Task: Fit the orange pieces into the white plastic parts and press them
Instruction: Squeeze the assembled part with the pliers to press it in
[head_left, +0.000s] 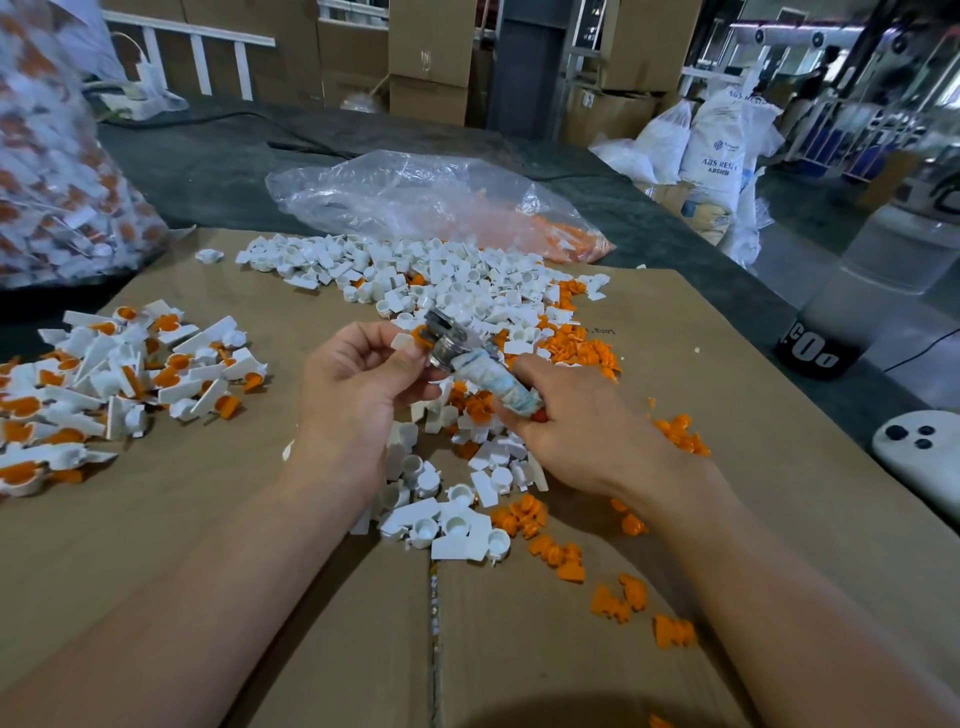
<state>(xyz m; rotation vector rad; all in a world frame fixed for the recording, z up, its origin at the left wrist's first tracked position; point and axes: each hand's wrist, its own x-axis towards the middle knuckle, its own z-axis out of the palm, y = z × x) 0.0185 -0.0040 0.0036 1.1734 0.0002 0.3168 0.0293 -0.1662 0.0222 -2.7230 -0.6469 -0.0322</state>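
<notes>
While the left hand (358, 374) pinches a white part (402, 341) with its orange piece (418, 332), the right hand (571, 415) grips a wrapped tool (488, 379), metal head (444, 338) against it at three o'clock; push off-centre and the piece could skew or pop out

Both bare forearms reach in from the lower corners of the frame and meet near its centre. The left hand (358, 376), palm turned toward the camera, pinches a small white part (402, 341) between thumb and curled fingers. The right hand (576, 423), back upward, grips a tool (480, 366) by its handle.
</notes>
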